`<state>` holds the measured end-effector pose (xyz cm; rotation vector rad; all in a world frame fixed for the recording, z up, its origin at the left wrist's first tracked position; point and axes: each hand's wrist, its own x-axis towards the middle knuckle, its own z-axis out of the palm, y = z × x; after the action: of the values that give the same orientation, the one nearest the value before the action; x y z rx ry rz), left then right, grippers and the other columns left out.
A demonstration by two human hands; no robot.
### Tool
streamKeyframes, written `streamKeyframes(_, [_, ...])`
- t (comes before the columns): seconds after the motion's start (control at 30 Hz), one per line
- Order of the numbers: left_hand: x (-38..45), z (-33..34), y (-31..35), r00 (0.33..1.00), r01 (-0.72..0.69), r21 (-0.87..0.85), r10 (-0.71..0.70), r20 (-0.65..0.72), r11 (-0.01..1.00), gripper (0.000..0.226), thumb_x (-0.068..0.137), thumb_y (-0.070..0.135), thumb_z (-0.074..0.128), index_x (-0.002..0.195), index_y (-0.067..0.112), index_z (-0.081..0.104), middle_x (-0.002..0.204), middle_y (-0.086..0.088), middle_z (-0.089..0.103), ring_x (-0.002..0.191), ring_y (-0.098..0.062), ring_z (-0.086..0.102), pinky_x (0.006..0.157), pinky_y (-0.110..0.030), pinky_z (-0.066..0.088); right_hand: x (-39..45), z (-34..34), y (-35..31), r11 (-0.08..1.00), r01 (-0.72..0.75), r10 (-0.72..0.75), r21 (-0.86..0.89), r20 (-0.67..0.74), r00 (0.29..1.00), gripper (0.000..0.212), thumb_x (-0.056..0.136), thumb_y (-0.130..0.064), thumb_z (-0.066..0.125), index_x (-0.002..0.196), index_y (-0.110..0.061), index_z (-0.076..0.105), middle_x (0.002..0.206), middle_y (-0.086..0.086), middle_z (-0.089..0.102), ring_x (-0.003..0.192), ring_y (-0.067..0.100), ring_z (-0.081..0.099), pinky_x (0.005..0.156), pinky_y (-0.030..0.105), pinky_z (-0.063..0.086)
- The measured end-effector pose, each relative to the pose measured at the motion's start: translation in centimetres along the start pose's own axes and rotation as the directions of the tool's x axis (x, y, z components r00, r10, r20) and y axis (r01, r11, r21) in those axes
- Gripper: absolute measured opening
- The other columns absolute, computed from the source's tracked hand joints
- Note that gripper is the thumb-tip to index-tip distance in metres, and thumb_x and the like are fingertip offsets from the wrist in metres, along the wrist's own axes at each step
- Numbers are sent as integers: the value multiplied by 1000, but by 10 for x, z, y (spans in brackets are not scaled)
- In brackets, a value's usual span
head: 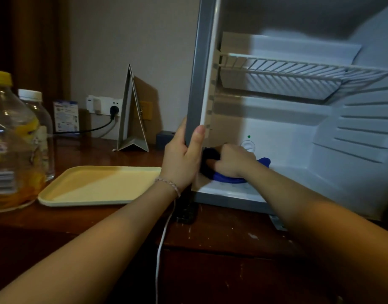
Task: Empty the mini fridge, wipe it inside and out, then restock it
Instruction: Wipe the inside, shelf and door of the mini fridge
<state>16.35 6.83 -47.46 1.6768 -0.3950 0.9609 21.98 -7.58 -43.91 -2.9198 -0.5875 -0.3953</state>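
Wiping is the step I judge to be in hand: the fridge stands empty, its contents out on the bench, and the cloth is at work inside.

From the left I see a clear plastic jar with a yellow lid point(6, 137), holding something orange, and behind it a clear bottle with a white cap point(38, 128). Next comes a pale yellow rectangular plastic tray point(96, 187), bare, lying flat on the dark red-brown wooden bench point(210, 238). A folded grey card stand point(132, 113) sits farther back near the wall socket.

My left hand point(182, 159) grips the grey front edge of the small white-lined mini fridge point(298, 132), fingers wrapped round the outer side and thumb on the inner lip, steadying it. My right hand point(232, 161) is inside, low at the left wall just by the thermostat dial, its fingers curled and clamped on a dark blue cloth point(228, 177) that is pressed to the floor of the cabinet.

The fridge sits on the bench at the right, door side open toward me, a white wire shelf point(298, 69) bare in its upper half; the liner looks clean and ribbed on the right wall.

Next I would need to sweep the cloth across the floor and up the walls, keeping clear of the dial, with the outside and restocking yet to do.
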Motion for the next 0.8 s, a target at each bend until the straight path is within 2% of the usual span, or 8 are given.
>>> streamKeyframes(0.1, [1,0,-1,1000,10,3,-10,14,1000,65,97,59,41,145,14,44,135,-1,60,121,-5,55,104,-29,46,-9,-4,-3,1000,8,-8,22,21,1000,53,64,-76,41,83,-30,59,86,1,61,83,30,61,78,51,56])
streamKeyframes(0.2, [1,0,0,1000,20,9,-20,12,1000,67,96,58,41,143,11,45,114,0,69,100,6,61,92,-22,50,-27,-4,-5,999,37,-36,-39,8,999,30,87,-63,51,92,-34,54,97,-3,49,95,27,56,81,46,51])
streamKeyframes(0.23, [0,1,1,1000,20,8,-20,12,1000,65,97,55,41,144,10,45,104,0,70,92,7,62,86,-19,51,-34,-4,-5,997,58,-58,-44,6,998,24,89,-60,51,87,-36,50,96,-5,46,96,26,55,81,45,50])
streamKeyframes(0.3, [0,1,2,1000,19,-6,-18,12,1000,63,99,52,42,144,9,44,95,-4,71,85,2,64,79,-18,53,-49,-5,-8,994,113,-113,-11,-6,994,25,89,-58,53,76,-37,46,93,-8,45,91,23,55,80,46,50])
streamKeyframes(0.43, [0,0,2,1000,24,-38,-23,8,999,61,100,50,44,144,8,44,94,-7,71,83,-4,65,78,-23,55,-59,-6,-11,988,153,-152,27,-41,988,24,86,-58,56,73,-38,49,89,-11,48,85,19,54,77,45,50])
streamKeyframes(0.6, [2,0,0,1000,22,4,-22,-5,1000,60,100,51,43,143,9,46,90,3,69,83,8,63,78,-16,51,-37,-6,-8,994,112,-111,13,-37,993,27,87,-56,58,75,-33,52,83,-8,55,81,20,58,72,41,50])
streamKeyframes(0.7, [2,1,-2,1000,30,13,-30,-1,999,64,98,57,42,146,13,43,98,7,69,91,11,61,88,-22,51,-17,-1,2,993,110,-109,32,-23,994,30,87,-65,54,74,-38,50,79,-4,60,78,22,60,71,43,53])
streamKeyframes(0.8, [3,0,-5,999,39,7,-39,-4,999,79,90,72,39,146,16,43,127,1,65,116,-2,59,102,-35,49,6,8,15,992,105,-103,66,-35,994,24,79,-70,51,75,-46,52,84,-3,65,80,24,62,73,49,56])
